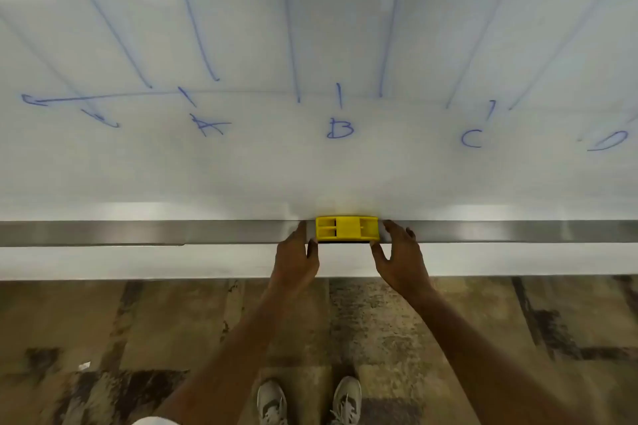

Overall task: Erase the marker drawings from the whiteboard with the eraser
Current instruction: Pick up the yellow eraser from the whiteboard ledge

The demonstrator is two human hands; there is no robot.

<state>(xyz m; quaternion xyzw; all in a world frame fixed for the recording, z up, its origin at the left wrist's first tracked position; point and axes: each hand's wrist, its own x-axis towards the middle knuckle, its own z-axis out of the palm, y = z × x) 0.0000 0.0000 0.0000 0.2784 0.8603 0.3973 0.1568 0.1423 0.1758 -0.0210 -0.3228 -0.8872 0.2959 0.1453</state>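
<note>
**Operator:** Eraser (347, 228) lies on the metal tray (138, 233) at the foot of the whiteboard (414, 176), just below the letter B (340, 129).

**Partner:** And your grip?

**Operator:** None yet. My left hand (297, 259) and right hand (400, 259) flank its ends, fingers spread. I'd pinch it across the back, lay it flat, then sweep the blue lines (290, 28) in overlapping strokes.

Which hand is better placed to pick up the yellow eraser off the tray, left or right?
Right, narrowly. Both flank the eraser on the tray, but the right hand has thumb and fingers spread about its right corner, seemingly ready to pinch; the left hand lies narrower beside it.
</note>
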